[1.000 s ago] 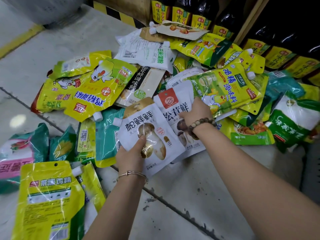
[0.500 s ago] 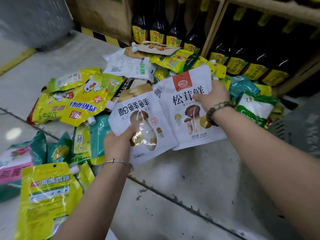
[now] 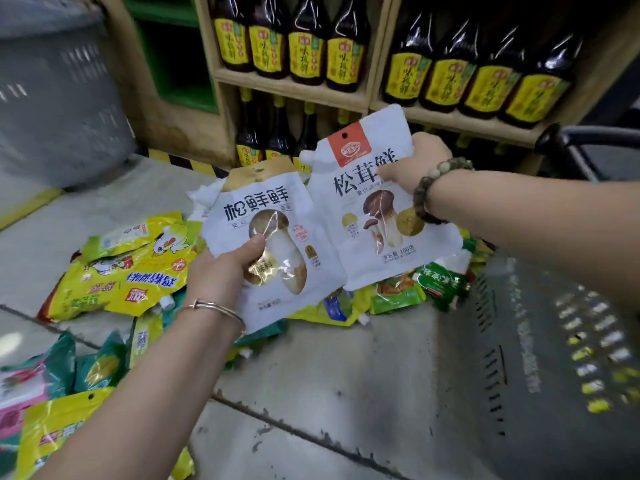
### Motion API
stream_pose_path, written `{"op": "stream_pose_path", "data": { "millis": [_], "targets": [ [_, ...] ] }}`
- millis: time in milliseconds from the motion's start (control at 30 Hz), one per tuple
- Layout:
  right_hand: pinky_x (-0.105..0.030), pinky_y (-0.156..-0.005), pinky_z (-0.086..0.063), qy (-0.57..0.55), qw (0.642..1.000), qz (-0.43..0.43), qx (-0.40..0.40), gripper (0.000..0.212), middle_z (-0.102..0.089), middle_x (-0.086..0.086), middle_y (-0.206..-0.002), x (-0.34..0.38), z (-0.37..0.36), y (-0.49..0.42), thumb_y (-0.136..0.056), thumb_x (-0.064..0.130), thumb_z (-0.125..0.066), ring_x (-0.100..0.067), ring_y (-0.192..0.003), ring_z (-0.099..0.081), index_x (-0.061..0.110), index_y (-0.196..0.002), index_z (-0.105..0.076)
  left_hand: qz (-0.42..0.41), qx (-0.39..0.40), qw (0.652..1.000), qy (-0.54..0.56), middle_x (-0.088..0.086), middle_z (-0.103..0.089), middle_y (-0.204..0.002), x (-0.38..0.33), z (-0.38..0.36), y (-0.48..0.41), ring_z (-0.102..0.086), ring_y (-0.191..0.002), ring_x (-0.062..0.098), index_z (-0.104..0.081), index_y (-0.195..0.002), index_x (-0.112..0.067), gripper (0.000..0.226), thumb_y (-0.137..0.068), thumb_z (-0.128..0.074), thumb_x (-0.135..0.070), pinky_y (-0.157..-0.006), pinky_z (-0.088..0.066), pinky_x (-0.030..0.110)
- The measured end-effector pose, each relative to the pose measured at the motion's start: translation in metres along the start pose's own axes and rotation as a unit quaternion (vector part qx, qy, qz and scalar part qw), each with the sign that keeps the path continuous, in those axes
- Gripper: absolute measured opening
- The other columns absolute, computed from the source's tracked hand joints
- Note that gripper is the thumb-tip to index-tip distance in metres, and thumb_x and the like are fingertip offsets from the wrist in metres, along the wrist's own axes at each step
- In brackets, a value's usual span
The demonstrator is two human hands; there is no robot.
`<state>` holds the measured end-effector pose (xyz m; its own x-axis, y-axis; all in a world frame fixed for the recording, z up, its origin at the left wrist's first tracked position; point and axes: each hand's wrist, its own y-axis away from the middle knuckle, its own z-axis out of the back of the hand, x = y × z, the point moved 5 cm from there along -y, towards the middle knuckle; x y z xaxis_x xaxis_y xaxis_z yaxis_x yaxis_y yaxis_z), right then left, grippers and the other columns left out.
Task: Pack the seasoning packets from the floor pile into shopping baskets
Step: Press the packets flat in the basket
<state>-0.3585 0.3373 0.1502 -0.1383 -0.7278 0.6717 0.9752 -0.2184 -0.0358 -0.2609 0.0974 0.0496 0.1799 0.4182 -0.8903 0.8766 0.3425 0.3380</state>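
Note:
My left hand (image 3: 221, 271) grips a white mushroom seasoning packet with a tan top (image 3: 277, 237), held up above the floor pile. Beside it, my right hand (image 3: 412, 164) pinches the right edge of a larger white mushroom packet with a red label (image 3: 367, 209). The two packets overlap slightly in mid-air. Below them lies the pile of seasoning packets (image 3: 124, 271), mostly yellow and green, spread over the grey floor. A grey shopping basket (image 3: 540, 358) stands at the lower right, under my right forearm. Another grey basket (image 3: 59, 98) sits at the far left.
Wooden shelves (image 3: 294, 88) with dark sauce bottles bearing yellow labels (image 3: 308, 53) rise right behind the pile. More packets, yellow, green and pink (image 3: 45, 410), lie at the lower left. Bare concrete floor (image 3: 311, 393) with a seam shows between my arms.
Both hands have lifted their white packets up off the pile. The view has tilted upward and right, bringing the shelves and the right basket into sight.

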Motion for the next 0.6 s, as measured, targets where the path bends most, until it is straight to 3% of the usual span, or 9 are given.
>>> {"op": "stream_pose_path", "data": {
  "millis": [67,133,267,400,600],
  "targets": [
    [-0.033,-0.079,-0.051,-0.025,1.000,-0.006,-0.016,0.019,-0.063,-0.005,-0.098,0.005,0.030,0.004,-0.084,0.017,-0.067,-0.022,-0.090,-0.061,0.009,-0.099,-0.060,0.002,0.024,1.000,0.020,-0.003,-0.072,-0.067,-0.011,-0.013,0.007,-0.067,-0.052,0.013,-0.068,-0.092,-0.014,0.016,-0.078,-0.069,-0.005,-0.043,-0.051,0.025],
    [-0.035,-0.082,-0.053,-0.055,0.998,-0.009,-0.033,0.014,-0.065,-0.005,-0.099,0.010,0.063,0.014,-0.086,0.014,-0.065,-0.023,-0.091,-0.063,0.008,-0.098,-0.060,0.001,0.061,0.998,0.028,0.001,-0.074,-0.078,-0.021,-0.030,0.017,-0.069,-0.058,0.016,-0.068,-0.099,-0.013,0.021,-0.078,-0.069,-0.007,-0.047,-0.053,0.029],
    [-0.025,-0.062,-0.054,-0.156,0.986,0.005,-0.063,0.015,-0.068,-0.003,-0.092,0.007,0.133,0.035,-0.086,0.008,-0.063,-0.016,-0.077,-0.066,0.011,-0.101,-0.061,-0.015,0.140,0.989,0.045,0.003,-0.074,-0.081,-0.043,-0.077,0.039,-0.070,-0.063,0.019,-0.068,-0.098,-0.015,0.019,-0.081,-0.065,-0.007,-0.050,-0.054,0.032],
    [-0.032,-0.063,-0.057,-0.250,0.964,-0.019,-0.083,0.009,-0.074,-0.002,-0.085,-0.018,0.198,0.050,-0.086,0.006,-0.062,-0.018,-0.074,-0.072,0.014,-0.091,-0.065,-0.035,0.208,0.976,0.048,0.001,-0.074,-0.086,-0.060,-0.132,0.067,-0.071,-0.069,0.018,-0.067,-0.101,-0.019,0.017,-0.086,-0.061,-0.013,-0.052,-0.055,0.032],
    [-0.028,-0.052,-0.056,-0.303,0.944,-0.031,-0.127,0.015,-0.074,-0.005,-0.083,-0.073,0.273,0.071,-0.086,0.000,-0.057,-0.019,-0.071,-0.072,0.011,-0.093,-0.065,-0.062,0.314,0.947,0.018,-0.003,-0.074,-0.087,-0.057,-0.219,0.118,-0.071,-0.072,0.017,-0.066,-0.099,-0.022,0.018,-0.092,-0.054,-0.012,-0.049,-0.054,0.028]
  ]
}}
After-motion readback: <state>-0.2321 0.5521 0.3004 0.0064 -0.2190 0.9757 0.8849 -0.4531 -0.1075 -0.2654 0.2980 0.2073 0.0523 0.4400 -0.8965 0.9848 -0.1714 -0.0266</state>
